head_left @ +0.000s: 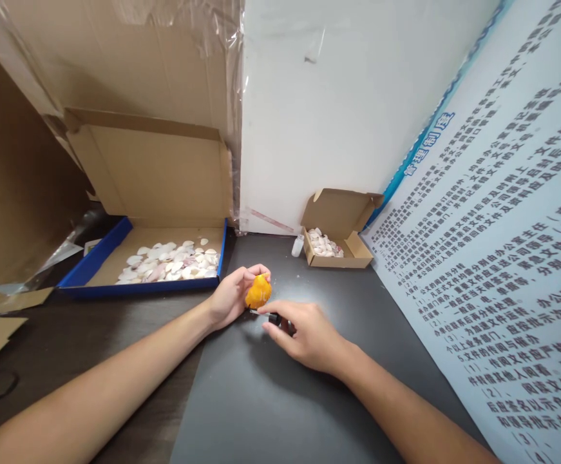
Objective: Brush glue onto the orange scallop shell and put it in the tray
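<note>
My left hand (235,298) is closed on an orange shell (259,291), fan-shaped and bright, held up by its edge above the dark mat. Close to its lower edge is my right hand (304,332), its fingers wrapped round a small black tool (274,319) with a thin, pale metal tip. The tip points left at the bottom of the shell; I cannot tell whether it touches. Most of the tool's body is hidden inside my right hand.
At the left an open blue-sided cardboard box (140,287) holds many white shells (174,261). A smaller open carton (341,261) of pale shells (323,243) stands at the back right, a small translucent bottle (297,245) beside it. A printed board (493,212) leans along the right side.
</note>
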### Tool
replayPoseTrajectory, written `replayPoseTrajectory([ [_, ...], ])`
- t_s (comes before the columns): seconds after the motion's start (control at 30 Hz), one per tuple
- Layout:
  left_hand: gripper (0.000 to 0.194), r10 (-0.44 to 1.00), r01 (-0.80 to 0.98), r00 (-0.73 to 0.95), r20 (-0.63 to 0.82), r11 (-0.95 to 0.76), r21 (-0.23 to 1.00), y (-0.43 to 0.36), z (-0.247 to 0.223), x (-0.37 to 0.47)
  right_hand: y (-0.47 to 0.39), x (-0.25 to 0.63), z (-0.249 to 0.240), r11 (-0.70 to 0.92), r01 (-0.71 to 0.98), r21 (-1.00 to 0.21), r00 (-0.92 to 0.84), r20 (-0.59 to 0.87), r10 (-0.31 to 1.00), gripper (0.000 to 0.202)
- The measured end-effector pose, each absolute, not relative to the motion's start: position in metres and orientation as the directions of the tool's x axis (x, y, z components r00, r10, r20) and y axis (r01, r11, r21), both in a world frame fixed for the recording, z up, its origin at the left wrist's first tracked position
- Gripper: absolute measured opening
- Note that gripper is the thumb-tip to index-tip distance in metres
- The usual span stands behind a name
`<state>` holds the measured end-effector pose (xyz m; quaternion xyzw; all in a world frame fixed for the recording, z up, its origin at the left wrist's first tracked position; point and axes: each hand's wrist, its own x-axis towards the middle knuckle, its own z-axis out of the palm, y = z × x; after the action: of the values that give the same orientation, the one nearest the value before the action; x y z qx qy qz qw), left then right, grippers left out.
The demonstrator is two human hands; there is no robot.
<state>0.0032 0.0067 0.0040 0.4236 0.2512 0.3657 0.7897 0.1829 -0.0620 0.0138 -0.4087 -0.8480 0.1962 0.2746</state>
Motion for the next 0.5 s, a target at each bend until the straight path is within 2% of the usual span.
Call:
replayPoseTrajectory([
  [0.2, 0.017, 0.792, -0.289, 0.591, -0.155, 0.387, 0.876, 0.0068, 0.0047, 0.0032, -0.0593, 0.1856, 0.0139, 0.521, 0.626, -0.580, -0.322, 0.417, 0.850, 0.024],
  [0.4, 0.017, 0.805, -0.349, 0.580, -0.123, 0.383, 0.855, 0.0061, 0.0067, 0.0036, -0.0626, 0.1852, 0.0162, 0.558, 0.612, -0.559, -0.495, 0.279, 0.823, 0.016],
  [0.5, 0.018, 0.806, -0.356, 0.578, -0.126, 0.388, 0.850, 0.0062, 0.0065, 0.0031, -0.0598, 0.1873, 0.0158, 0.519, 0.612, -0.597, -0.389, 0.344, 0.855, 0.020],
])
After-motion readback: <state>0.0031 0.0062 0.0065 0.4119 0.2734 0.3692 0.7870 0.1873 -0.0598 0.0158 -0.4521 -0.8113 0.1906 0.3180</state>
